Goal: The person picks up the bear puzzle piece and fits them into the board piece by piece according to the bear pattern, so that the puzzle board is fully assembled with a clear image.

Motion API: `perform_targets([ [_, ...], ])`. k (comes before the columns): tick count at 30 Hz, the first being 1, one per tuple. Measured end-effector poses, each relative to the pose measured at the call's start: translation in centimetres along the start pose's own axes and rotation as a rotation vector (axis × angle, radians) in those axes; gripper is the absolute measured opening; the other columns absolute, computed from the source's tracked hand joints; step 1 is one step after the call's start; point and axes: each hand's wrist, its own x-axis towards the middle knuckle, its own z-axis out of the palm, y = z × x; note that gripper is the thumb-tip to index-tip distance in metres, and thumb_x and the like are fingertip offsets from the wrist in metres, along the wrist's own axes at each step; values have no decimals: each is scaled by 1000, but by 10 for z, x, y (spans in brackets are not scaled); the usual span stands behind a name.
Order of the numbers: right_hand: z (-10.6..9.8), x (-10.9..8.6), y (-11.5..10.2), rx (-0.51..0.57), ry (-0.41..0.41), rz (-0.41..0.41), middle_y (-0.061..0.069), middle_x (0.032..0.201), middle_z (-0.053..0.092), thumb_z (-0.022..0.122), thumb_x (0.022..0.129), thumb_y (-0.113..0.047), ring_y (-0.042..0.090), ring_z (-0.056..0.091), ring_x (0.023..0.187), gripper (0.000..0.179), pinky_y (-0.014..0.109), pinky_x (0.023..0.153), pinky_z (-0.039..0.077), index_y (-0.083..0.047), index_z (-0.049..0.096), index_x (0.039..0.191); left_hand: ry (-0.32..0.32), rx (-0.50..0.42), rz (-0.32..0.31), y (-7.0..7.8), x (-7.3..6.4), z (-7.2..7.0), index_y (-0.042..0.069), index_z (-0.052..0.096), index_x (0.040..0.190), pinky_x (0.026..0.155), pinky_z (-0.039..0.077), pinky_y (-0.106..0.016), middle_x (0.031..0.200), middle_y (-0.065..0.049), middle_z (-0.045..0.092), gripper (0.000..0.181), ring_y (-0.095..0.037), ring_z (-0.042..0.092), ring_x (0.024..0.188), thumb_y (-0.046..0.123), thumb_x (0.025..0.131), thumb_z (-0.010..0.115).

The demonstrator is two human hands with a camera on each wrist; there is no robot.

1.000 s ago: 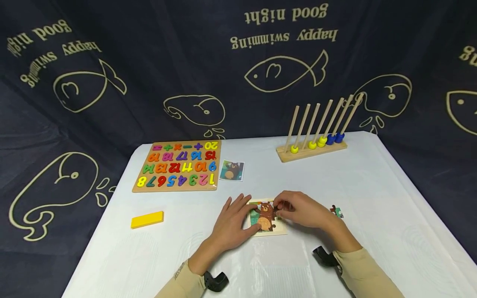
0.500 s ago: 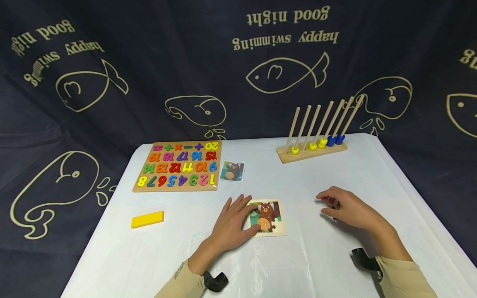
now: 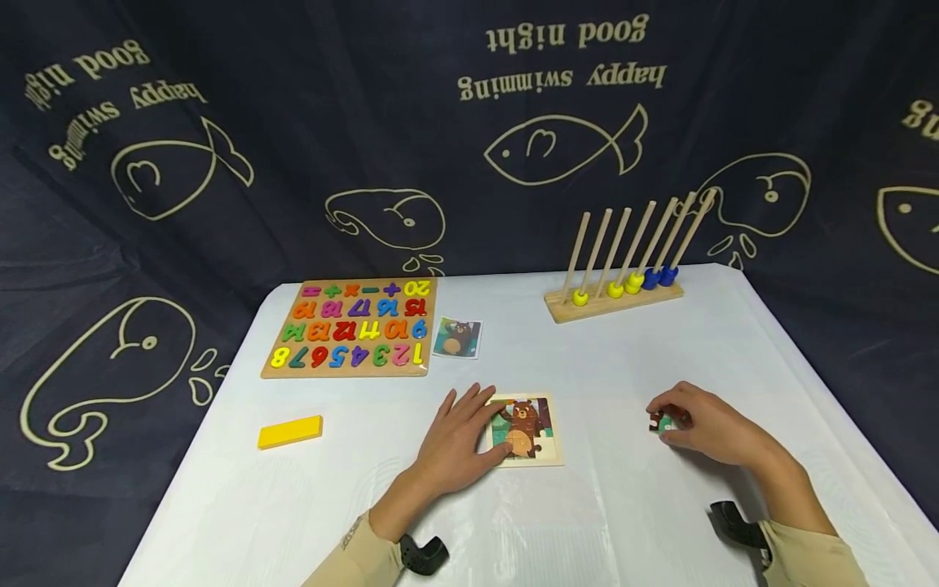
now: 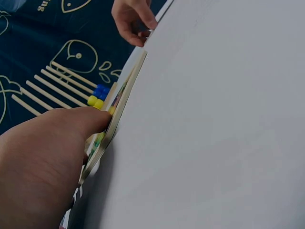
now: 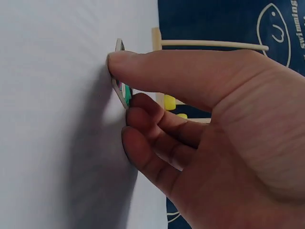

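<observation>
A square wooden jigsaw puzzle with a brown bear picture lies in the middle of the table. Bare wood shows at its lower right corner. My left hand rests with spread, fairly straight fingers over the puzzle's left side, thumb and index finger on its surface. In the left wrist view, the thumb of the left hand lies on the board. To the right of the puzzle, my right hand pinches a small green and brown puzzle piece. The right wrist view shows that puzzle piece tilted between thumb and fingers.
Behind the puzzle lies a bear picture card. A wooden number board is at the back left, with a yellow block in front of it. A peg stand with yellow and blue beads stands at the back right.
My right hand has let go of a piece at the puzzle's right side, moved right, and taken hold of the loose puzzle piece. The left hand has stayed in place.
</observation>
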Motion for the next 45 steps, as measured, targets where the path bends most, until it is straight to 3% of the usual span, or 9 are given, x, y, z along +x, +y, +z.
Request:
perform_targets([
  [9, 8, 4, -5, -8, 40, 16, -4, 89, 54, 81, 74, -7, 11, 49, 75, 30, 22, 62, 45, -15, 68, 100, -2, 8, 14, -1, 1, 1, 19, 52, 139, 112, 18, -53, 150, -3, 38, 63, -27, 27, 140, 57, 89, 54],
  [22, 26, 34, -45, 86, -53, -74, -6, 98, 58, 79, 79, -12, 13, 56, 84, 30, 28, 72, 52, -14, 69, 107, -14, 7, -10, -2, -1, 0, 21, 52, 138, 113, 16, -52, 150, -2, 38, 62, -25, 25, 141, 58, 90, 52],
  [32, 45, 52, -73, 100, -101, -171, -5, 97, 57, 78, 79, -12, 14, 55, 79, 25, 27, 69, 50, -17, 70, 103, -13, 8, -5, -1, -2, 1, 21, 52, 139, 113, 15, -52, 150, -2, 37, 63, -25, 25, 141, 59, 90, 51],
  [39, 60, 62, -87, 156, -170, -176, -7, 99, 58, 79, 79, -16, 14, 57, 83, 32, 27, 72, 51, -17, 69, 109, -20, 14, -4, -1, 0, 0, 21, 51, 139, 113, 16, -52, 151, -2, 37, 62, -24, 24, 142, 59, 90, 51],
  [45, 71, 68, -94, 129, -168, -180, -7, 96, 57, 80, 77, -18, 13, 55, 81, 33, 24, 69, 47, -20, 68, 108, -21, 12, -4, -1, 0, -1, 21, 51, 139, 113, 16, -52, 151, -2, 37, 62, -24, 24, 142, 58, 90, 52],
])
